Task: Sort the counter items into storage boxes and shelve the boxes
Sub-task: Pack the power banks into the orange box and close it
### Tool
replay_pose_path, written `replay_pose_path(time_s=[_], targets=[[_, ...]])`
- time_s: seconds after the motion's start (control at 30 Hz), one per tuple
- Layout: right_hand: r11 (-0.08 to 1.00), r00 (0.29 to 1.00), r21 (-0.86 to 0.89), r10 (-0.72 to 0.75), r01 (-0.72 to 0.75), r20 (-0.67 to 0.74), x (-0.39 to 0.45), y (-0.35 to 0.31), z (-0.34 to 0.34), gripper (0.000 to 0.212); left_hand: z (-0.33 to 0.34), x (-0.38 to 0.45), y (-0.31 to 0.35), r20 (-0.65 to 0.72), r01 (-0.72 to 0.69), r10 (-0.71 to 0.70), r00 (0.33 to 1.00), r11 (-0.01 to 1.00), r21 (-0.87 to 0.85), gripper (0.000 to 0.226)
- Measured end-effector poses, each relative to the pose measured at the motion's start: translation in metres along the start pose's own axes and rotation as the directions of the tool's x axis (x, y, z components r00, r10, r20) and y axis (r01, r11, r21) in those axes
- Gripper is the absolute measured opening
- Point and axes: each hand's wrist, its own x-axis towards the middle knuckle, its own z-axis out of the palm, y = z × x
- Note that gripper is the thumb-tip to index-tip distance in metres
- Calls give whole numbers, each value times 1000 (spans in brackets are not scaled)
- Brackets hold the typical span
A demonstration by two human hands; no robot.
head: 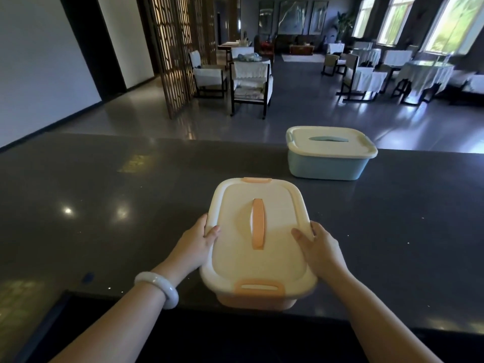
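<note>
Both hands, left hand (197, 242) and right hand (318, 247), clamp the lidded orange storage box (258, 247) at six o'clock on the counter (104, 205); lift it level, evenly.

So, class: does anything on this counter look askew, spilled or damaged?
Only one thing: the orange box overhangs the counter's near edge, with both hands on its lid. The blue box sits lidded. No spill or damage shows.

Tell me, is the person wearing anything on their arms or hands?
Only one thing. The left hand has a smooth, round, pale white bangle around its wrist, thick and shiny like polished stone. The right hand wears nothing: no ring, no watch, no glove. Both forearms are bare as far as the picture shows, with no sleeves in view.
</note>
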Motion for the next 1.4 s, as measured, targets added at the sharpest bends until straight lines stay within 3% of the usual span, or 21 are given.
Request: replay_pose_path(time_s=[0.17,0.23,0.3,0.37,0.43,0.53,0.67,0.8,1.03,1.4], targets=[[999,999,-12,48,-48,12,-4,-14,4,54,-6,10,-5,16,13,-13,1000,1000,16,63],[993,1000,-120,11,-11,-6,-8,-16,-1,61,-7,12,-1,-26,29,-26,999,993,117,68],[960,991,-266,-109,85,-77,-19,-20,-5,65,-9,15,5,-125,2,31,992,968,249,73],[925,957,-276,-285,262,-46,-38,-27,-6,63,-11,19,13,-178,-121,187,966,937,328,71],[870,901,-231,-419,435,116,-61,-29,-3,66,-10,25,20,-125,-242,317,940,880,408,69],[775,809,-243,-526,583,261,-84,-20,4,70,-2,35,23,16,-293,328,945,819,493,68],[784,805,-197,-545,588,234,-88,-18,5,54,8,41,13,91,-220,202,975,917,332,66],[812,819,-129,-547,570,176,-94,-16,12,36,10,42,12,79,-223,209,975,930,292,66],[840,831,5,-539,543,138,-98,-19,15,26,11,42,12,68,-221,211,975,926,305,66],[797,797,-34,-600,603,75,-102,-17,18,24,11,41,13,84,-217,201,976,929,299,66]])
